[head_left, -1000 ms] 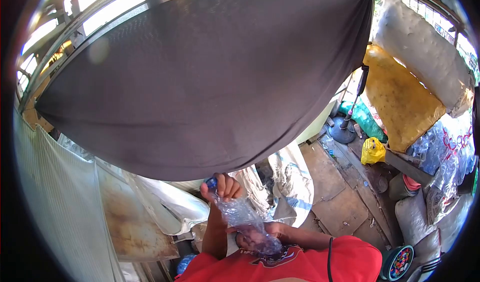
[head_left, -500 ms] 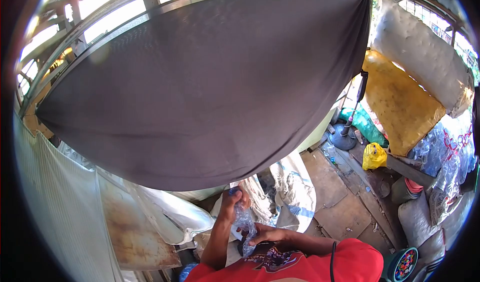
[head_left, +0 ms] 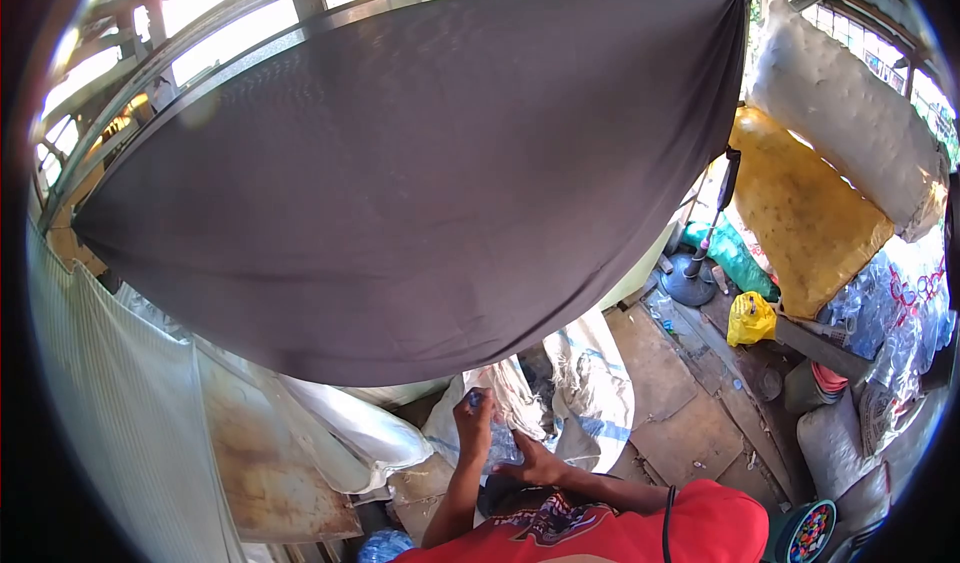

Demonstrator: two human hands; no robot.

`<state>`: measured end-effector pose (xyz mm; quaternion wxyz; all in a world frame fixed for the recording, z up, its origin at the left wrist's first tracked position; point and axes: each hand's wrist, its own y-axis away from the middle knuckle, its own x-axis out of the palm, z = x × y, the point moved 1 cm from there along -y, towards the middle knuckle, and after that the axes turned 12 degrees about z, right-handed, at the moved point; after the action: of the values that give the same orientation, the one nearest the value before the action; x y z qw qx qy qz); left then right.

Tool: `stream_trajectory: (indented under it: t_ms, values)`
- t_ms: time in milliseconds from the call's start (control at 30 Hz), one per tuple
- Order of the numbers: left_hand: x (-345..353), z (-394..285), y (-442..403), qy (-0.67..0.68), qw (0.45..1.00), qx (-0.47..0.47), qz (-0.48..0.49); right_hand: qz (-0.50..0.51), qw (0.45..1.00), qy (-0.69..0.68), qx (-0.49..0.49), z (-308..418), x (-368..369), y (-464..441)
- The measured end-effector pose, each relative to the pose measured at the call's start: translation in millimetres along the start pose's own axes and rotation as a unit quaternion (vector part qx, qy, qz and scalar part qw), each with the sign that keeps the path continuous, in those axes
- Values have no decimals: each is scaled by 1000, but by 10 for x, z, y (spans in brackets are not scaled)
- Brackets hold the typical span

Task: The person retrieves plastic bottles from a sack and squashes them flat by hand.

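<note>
A crumpled clear plastic bottle [head_left: 503, 447] is held low in front of the red shirt [head_left: 610, 528]. My left hand [head_left: 474, 413] is closed round its upper end, where a bit of blue shows. Lower down and to the right, my right hand [head_left: 536, 463] has its thumb and fingers on either side of the bottle's body. Just beyond the hands lies a white woven sack [head_left: 598, 403] with blue stripes and frayed edges.
A large dark cloth [head_left: 420, 183] hangs across the view. White sheeting [head_left: 130, 403] hangs at left. On the right are a yellow bag [head_left: 750, 319], a round dark base [head_left: 688, 281], a tub of colourful caps [head_left: 811, 531] and clear plastic bottles [head_left: 875, 298].
Both hands and the bottle have come down from near the cloth's lower edge. The bottle looks narrower than at first, and my right hand now shows more clearly.
</note>
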<state>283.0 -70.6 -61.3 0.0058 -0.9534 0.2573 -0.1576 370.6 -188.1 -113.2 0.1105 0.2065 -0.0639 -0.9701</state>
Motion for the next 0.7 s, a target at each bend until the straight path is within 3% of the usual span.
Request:
stream_trajectory:
  t_ms: [100,300,433,600,700]
  values:
    - [-24,34,-45,47,998,2,-30,13,999,26,13,177,-141,-16]
    - [-37,-40,-92,117,991,-35,-60,-25,998,-8,-60,294,-219,66]
    - [-87,121,-130,137,981,-48,-129,-41,993,95,-53,201,-218,46]
    - [-44,189,-220,133,985,-81,-75,-53,994,94,13,322,-274,90]
    - [215,-123,-191,62,993,-101,-9,-104,993,59,-24,171,-202,67]
